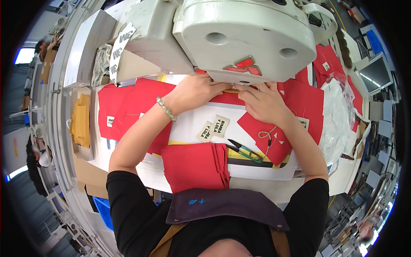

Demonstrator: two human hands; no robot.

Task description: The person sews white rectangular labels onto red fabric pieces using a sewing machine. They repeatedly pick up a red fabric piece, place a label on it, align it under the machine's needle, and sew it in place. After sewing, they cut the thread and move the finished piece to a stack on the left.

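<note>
Left hand (201, 91): bare, fingers bent toward three o'clock, tips just under the bulky off-white metal machine head (244, 38); whether they pinched or only pressed, I could not tell.
Right hand (264, 102): fingers bent toward ten o'clock, tips close beside the left's; its grip could not be told either.
Red fabric strip (229, 98): lay between the hands, at four o'clock from the left and nine from the right, its visible long axis running roughly nine to three; neither hand was clearly nearer.
Overhead edge: the machine head's front rim hung over the fingertips, leaving little room at twelve.
Near side: a flat white work surface (188, 124) stretched toward six, as far as the cream rectangular labels (221, 126).
Five o'clock: green-handled snips with dark blades (244, 150) lay beyond the labels.
Six o'clock: a folded stack of red fabric (192, 167) sat near the body.
Flanks: flat red fabric panels (132, 103) spread at nine, crumpled clear plastic wrapping (336, 122) at three.
</note>
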